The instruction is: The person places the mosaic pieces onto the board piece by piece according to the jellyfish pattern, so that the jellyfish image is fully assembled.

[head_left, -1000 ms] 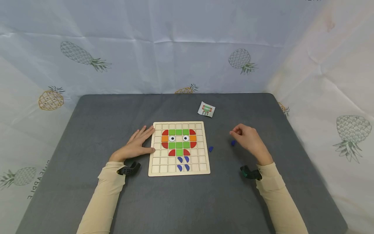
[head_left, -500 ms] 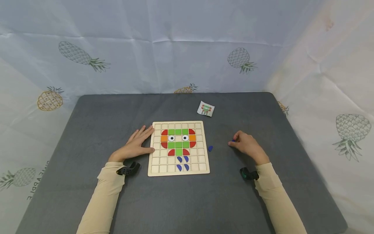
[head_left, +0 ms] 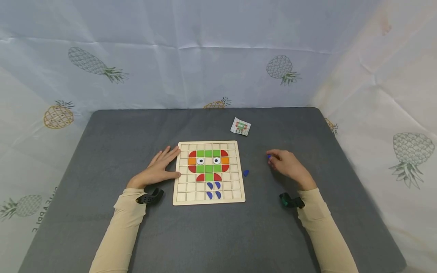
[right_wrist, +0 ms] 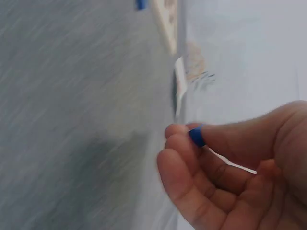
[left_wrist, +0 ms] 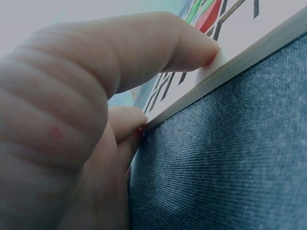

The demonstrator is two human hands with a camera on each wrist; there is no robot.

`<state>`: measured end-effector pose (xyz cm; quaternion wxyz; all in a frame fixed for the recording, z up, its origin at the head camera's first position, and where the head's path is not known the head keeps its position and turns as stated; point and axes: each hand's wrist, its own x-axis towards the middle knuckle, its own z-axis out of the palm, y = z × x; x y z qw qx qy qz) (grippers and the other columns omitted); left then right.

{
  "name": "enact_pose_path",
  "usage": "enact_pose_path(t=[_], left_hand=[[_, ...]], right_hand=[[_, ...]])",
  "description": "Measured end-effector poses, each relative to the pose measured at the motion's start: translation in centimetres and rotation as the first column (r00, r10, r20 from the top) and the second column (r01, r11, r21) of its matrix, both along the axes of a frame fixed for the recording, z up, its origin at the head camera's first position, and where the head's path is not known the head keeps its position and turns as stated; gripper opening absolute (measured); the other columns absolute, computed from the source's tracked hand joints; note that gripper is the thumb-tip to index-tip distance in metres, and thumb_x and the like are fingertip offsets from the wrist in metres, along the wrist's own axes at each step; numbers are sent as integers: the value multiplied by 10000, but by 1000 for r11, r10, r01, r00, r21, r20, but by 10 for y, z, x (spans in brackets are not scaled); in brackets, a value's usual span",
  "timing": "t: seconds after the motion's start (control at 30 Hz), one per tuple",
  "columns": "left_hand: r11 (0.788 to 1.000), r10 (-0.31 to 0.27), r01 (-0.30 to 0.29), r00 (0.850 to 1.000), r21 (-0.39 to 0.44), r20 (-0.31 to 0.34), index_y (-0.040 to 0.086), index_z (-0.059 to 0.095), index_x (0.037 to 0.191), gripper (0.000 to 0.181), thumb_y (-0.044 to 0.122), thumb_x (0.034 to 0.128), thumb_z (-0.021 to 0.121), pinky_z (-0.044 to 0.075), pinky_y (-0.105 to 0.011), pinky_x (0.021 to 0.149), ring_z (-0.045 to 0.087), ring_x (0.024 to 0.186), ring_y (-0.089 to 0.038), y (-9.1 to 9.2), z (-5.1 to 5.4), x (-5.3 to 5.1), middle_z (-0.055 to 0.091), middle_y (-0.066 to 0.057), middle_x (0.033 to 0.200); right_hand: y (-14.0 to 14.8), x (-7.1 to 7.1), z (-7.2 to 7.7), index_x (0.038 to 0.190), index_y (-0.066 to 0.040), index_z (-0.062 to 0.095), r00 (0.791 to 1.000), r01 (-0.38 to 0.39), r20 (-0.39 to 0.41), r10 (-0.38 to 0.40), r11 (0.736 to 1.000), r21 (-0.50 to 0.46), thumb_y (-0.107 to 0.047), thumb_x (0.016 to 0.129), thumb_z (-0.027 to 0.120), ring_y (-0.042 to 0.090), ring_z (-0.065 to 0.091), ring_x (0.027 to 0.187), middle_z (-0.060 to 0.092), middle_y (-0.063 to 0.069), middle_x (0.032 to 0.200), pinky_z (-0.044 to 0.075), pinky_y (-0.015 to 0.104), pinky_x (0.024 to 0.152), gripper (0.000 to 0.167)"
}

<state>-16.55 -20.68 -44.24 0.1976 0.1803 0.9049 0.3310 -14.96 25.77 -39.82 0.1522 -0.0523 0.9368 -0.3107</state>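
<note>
A pale wooden grid board (head_left: 186, 188) lies on the grey table, bearing a mosaic of green, red and orange tiles with two eye tiles. Below that pattern sit several blue tiles (head_left: 209, 195) with one curved side. My left hand (head_left: 157, 170) rests at the board's left edge, fingers spread; in the left wrist view the thumb (left_wrist: 192, 48) touches the board's rim. To the right of the board, my right hand (head_left: 288, 167) pinches a small blue tile (right_wrist: 196, 136) between thumb and fingers, raised off the table.
Another blue tile (head_left: 246, 173) lies on the table just right of the board. Behind the board is a small printed card (head_left: 240, 126) with a similar pattern. Pineapple-patterned cloth (head_left: 218, 57) hangs behind the table.
My right hand came down on the blue tile lying to the right, took it between thumb and fingers and lifted it. The left hand and the board have stayed in place.
</note>
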Motion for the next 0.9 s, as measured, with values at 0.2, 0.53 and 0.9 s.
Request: enact_pose_path(t=[0.2, 0.53, 0.9], left_hand=[[1000, -1, 1, 1000, -7, -3, 157, 157, 1645, 974, 416, 900, 729, -67, -574, 1273, -54, 1602, -342, -1, 1, 0, 82, -97, 1727], [1000, -15, 15, 1000, -2, -13, 150, 154, 1645, 974, 418, 903, 727, -68, -566, 1275, -57, 1603, -337, -1, 0, -1, 84, -89, 1727], [1000, -21, 21, 1000, 0, -16, 159, 156, 1645, 968, 423, 908, 725, -63, -572, 1272, -55, 1603, -338, -1, -2, -2, 88, -80, 1728]], right_hand=[[-21, -1, 19, 1277, -12, 646, 996, 5, -93, -13, 996, -88, -111, 1063, 499, 252, 668, 872, 706, 180, 1065, 534, 308, 709, 278], [-69, 0, 51, 1249, -62, 667, 978, -68, -206, 35, 986, -152, -113, 1026, 593, 267, 635, 981, 668, 125, 1151, 517, 339, 773, 241], [-135, 0, 42, 1140, -61, 725, 947, -282, -218, 235, 935, -216, -123, 990, 656, 176, 589, 864, 700, 43, 1037, 515, 282, 704, 176]])
